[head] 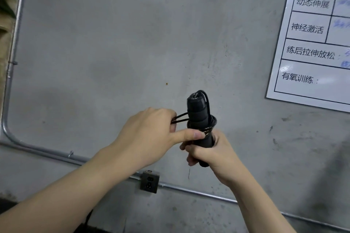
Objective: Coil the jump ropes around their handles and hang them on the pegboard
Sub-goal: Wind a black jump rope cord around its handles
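Handles (pixel 198 119) were held upright before the bare wall (pixel 113 34), gripped low by the right hand (pixel 210 154). Rope (pixel 212 122) was coiled around them; two strands were pinched by the left hand (pixel 151 134). Chart (pixel 312 43) stood upper right, conduit (pixel 47 152) and socket (pixel 149 181) below.

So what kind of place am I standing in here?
Probably a gym or training room. A whiteboard on the bare concrete wall lists workout sections such as dynamic stretching and aerobic training, and the hands are coiling a black jump rope. Exposed metal conduit suggests a utility-style space.
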{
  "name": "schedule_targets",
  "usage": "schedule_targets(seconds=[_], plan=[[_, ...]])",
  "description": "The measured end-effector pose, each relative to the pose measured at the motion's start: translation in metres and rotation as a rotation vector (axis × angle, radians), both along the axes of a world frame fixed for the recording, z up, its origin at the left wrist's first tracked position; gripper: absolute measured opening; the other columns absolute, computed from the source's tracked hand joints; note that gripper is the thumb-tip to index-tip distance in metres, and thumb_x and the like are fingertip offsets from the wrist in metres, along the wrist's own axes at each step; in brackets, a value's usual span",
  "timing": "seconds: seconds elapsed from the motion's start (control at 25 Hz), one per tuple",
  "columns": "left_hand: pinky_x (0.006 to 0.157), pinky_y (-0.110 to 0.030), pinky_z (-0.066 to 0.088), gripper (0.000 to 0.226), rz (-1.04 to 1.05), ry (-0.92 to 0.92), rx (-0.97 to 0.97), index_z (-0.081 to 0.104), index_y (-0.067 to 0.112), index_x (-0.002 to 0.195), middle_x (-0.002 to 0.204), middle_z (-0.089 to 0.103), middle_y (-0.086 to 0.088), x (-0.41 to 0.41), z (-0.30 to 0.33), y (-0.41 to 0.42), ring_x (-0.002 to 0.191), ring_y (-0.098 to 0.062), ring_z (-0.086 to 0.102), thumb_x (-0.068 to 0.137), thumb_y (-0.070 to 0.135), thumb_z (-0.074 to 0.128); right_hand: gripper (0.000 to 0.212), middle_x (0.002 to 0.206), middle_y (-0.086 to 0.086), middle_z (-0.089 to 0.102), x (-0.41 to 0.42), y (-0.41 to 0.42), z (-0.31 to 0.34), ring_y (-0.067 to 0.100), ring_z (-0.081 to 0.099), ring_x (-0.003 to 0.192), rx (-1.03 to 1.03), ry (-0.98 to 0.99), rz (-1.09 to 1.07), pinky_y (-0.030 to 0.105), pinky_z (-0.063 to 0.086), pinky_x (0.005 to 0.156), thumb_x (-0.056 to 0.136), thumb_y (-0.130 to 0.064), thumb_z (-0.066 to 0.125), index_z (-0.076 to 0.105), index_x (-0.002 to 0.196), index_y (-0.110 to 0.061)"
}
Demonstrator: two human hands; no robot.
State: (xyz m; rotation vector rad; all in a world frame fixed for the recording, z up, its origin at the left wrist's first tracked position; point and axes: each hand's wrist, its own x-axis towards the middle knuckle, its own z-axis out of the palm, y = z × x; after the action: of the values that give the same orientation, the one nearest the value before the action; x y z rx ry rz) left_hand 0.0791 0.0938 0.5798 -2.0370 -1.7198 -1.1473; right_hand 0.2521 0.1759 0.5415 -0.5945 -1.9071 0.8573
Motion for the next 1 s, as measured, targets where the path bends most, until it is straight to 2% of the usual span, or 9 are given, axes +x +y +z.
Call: schedule_targets(seconds=[0.08, 0.24, 0.32, 0.48, 0.56, 0.64, 0.76, 0.88, 1.0], plan=[[0.052, -0.031, 0.032, 0.072, -0.036, 0.005, 0.031, 0.047, 0.021, 0.068, 0.053, 0.049, 0.007, 0.004, -0.006, 0.005, 0.053, -0.01, 0.047, 0.065, 0.092, 0.038, 0.023, 0.081, 0.009, 0.072, 0.004, -0.001, 0.0, 0.019, 0.061, 0.057, -0.004, -0.007, -0.033, 0.026, 0.043, 0.051, 0.075, -0.01, 0.065, 0.066, 0.098, -0.008], [0.055, -0.031, 0.035, 0.041, -0.157, 0.0, 0.049, 0.046, 0.027, 0.077, 0.063, 0.052, 0.007, 0.017, -0.021, 0.018, 0.058, -0.01, 0.05, 0.094, 0.064, 0.046, 0.017, 0.064, -0.004, 0.061, 0.004, 0.0, -0.004, 0.015, 0.052, 0.056, 0.007, 0.069, -0.119, 0.03, 0.049, 0.053, 0.077, 0.0, 0.069, 0.069, 0.088, -0.013], [0.051, -0.029, 0.031, 0.036, -0.156, -0.005, 0.055, 0.047, 0.027, 0.084, 0.063, 0.048, 0.007, 0.027, -0.028, 0.022, 0.056, -0.011, 0.046, 0.096, 0.062, 0.047, 0.015, 0.061, -0.003, 0.062, -0.005, 0.001, -0.018, 0.015, 0.051, 0.056, 0.042, 0.191, -0.233, 0.032, 0.045, 0.051, 0.07, -0.009, 0.071, 0.068, 0.077, -0.021], [0.049, -0.03, 0.029, 0.052, -0.221, -0.126, 0.127, 0.054, 0.021, 0.086, 0.056, 0.042, 0.005, 0.04, -0.03, 0.032, 0.051, -0.013, 0.04, 0.083, 0.073, 0.051, 0.018, 0.068, 0.001, 0.071, -0.023, -0.004, -0.035, 0.009, 0.059, 0.059, 0.077, 0.344, -0.417, 0.025, 0.047, 0.052, 0.068, -0.024, 0.075, 0.067, 0.083, -0.017], [0.051, -0.035, 0.041, 0.054, -0.346, -0.242, 0.171, 0.06, 0.02, 0.084, 0.054, 0.051, 0.005, 0.027, -0.022, 0.041, 0.05, -0.011, 0.046, 0.083, 0.074, 0.054, 0.016, 0.068, 0.006, 0.07, -0.015, -0.006, -0.018, 0.017, 0.064, 0.063, 0.036, 0.26, -0.278, 0.028, 0.048, 0.053, 0.076, -0.017, 0.08, 0.07, 0.086, -0.009], [0.058, -0.041, 0.053, 0.048, -0.579, -0.361, 0.103, 0.068, 0.02, 0.091, 0.065, 0.068, 0.003, 0.016, -0.014, 0.046, 0.056, -0.013, 0.062, 0.085, 0.067, 0.06, 0.03, 0.075, 0.016, 0.07, 0.004, -0.007, -0.001, 0.029, 0.07, 0.071, -0.092, 0.093, 0.08, 0.037, 0.049, 0.061, 0.081, -0.019, 0.079, 0.067, 0.098, 0.002], [0.058, -0.036, 0.052, 0.042, -0.819, -0.439, 0.029, 0.071, 0.018, 0.094, 0.071, 0.069, -0.01, 0.019, -0.013, 0.048, 0.058, -0.018, 0.062, 0.088, 0.058, 0.064, 0.031, 0.076, 0.017, 0.063, 0.017, -0.01, 0.005, 0.03, 0.066, 0.066, -0.37, 0.151, 0.549, 0.043, 0.056, 0.068, 0.077, -0.02, 0.08, 0.067, 0.098, -0.002], [0.072, -0.045, 0.057, 0.074, -0.648, -0.43, -0.029, 0.07, 0.013, 0.082, 0.068, 0.067, -0.012, 0.018, -0.01, 0.054, 0.064, -0.029, 0.065, 0.074, 0.085, 0.057, 0.006, 0.066, 0.006, 0.05, 0.009, -0.007, 0.005, 0.019, 0.049, 0.054, -0.339, 0.217, 0.476, 0.033, 0.051, 0.056, 0.082, -0.006, 0.069, 0.064, 0.084, -0.01], [0.05, -0.031, 0.032, 0.095, -0.29, -0.323, -0.066, 0.038, 0.017, 0.057, 0.047, 0.031, 0.007, 0.011, -0.005, 0.051, 0.046, -0.016, 0.033, 0.045, 0.111, 0.035, 0.006, 0.071, 0.005, 0.05, 0.007, -0.002, 0.01, 0.02, 0.045, 0.056, -0.191, 0.223, 0.313, 0.034, 0.047, 0.055, 0.085, 0.0, 0.064, 0.063, 0.086, -0.006]])
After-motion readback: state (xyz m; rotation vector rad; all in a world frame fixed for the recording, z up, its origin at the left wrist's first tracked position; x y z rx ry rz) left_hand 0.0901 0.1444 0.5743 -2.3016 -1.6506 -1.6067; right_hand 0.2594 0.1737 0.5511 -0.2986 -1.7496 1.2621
